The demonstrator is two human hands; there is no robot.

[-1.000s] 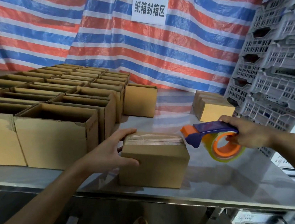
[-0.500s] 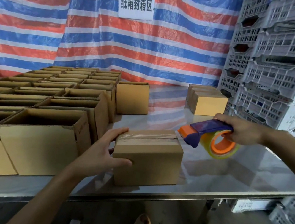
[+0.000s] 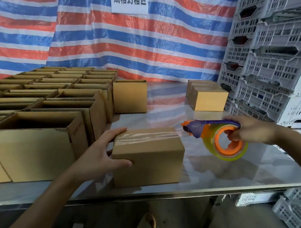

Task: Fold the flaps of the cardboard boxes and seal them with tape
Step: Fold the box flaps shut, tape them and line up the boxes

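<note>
— At lower centre of the frame, why does the left hand [image 3: 100, 157] clamp the box [image 3: 148, 157]?
— To pin it on the table [image 3: 252, 173] while tape [image 3: 143, 135] stretches off its top seam. Thumb on the front face, fingers over the left end.
— And the right hand [image 3: 251, 132]?
— Curled round the dispenser [image 3: 218, 139], right of centre, just off the box's right edge, tape taut between.

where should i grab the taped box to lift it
Take the box by its short ends, from left and right: its long side faces front. The left hand grips the left end; nothing holds the right, but tape runs from there to the dispenser.
</note>
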